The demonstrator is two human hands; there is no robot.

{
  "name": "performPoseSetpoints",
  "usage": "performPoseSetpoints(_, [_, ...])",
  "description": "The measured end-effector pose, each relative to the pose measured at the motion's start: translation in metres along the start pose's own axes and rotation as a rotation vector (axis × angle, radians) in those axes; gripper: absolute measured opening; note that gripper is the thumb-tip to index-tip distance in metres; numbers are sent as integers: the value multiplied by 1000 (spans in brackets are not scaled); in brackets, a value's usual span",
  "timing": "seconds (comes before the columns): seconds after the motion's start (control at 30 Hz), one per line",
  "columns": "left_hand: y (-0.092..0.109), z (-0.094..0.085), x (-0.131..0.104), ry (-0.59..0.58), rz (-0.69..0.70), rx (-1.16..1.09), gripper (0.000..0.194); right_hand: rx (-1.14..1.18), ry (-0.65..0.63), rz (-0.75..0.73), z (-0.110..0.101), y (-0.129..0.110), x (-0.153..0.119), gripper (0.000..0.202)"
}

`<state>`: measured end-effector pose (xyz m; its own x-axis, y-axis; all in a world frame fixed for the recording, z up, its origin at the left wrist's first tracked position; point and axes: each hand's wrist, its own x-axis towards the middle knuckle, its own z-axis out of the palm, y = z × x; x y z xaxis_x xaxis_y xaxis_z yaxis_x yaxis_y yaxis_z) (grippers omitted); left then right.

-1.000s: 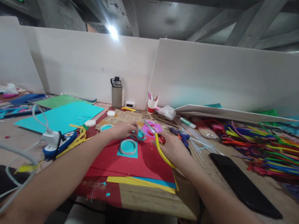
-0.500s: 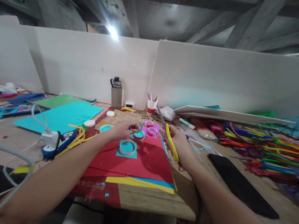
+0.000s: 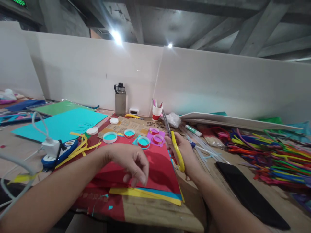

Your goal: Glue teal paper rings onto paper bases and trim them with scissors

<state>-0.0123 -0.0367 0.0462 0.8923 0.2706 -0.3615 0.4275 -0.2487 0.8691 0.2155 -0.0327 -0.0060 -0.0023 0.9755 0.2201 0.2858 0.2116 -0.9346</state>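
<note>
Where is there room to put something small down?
There's bare brown tabletop along the front edge, below the yellow paper. The red paper is bare between the left hand and the scissors. It's crowded at the far right, with the colourful pile, and around the little rings.

Can make out no text for certain: on brown cardboard (image 3: pixel 143 123), bold dark marks (image 3: pixel 150 124), too skewed to read; on a green lit sign (image 3: pixel 19 2), top left, only blurred characters.
</note>
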Motion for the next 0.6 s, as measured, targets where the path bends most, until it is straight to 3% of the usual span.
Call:
performPoseSetpoints(0.13, [-21, -8, 15, 689, -45, 503, 20, 17, 1, -28, 1, 1, -2, 40])
performPoseSetpoints(0.17, [-26, -11, 18, 827, -99, 619, 20, 17, 9, -32, 1, 0, -3, 41])
performPoseSetpoints(0.2, [-31, -14, 20, 889, -145, 694, 20, 14, 17, -35, 2, 0, -3, 41])
performPoseSetpoints(0.3, [-43, -21, 18, 894, -245, 769, 24, -5, 16, -43, 2, 1, -3, 41])
performPoseSetpoints(0.4, [-50, -26, 12, 806, -317, 782, 14, -36, -6, -52, 2, 5, -1, 41])
performPoseSetpoints(0.5, [-52, -27, 10, 729, -332, 799, 13, -53, -3, -54, 4, 7, -1, 43])
performPoseSetpoints(0.6, [-47, -26, 11, 749, -288, 789, 21, -60, 31, -41, 6, 3, -2, 46])
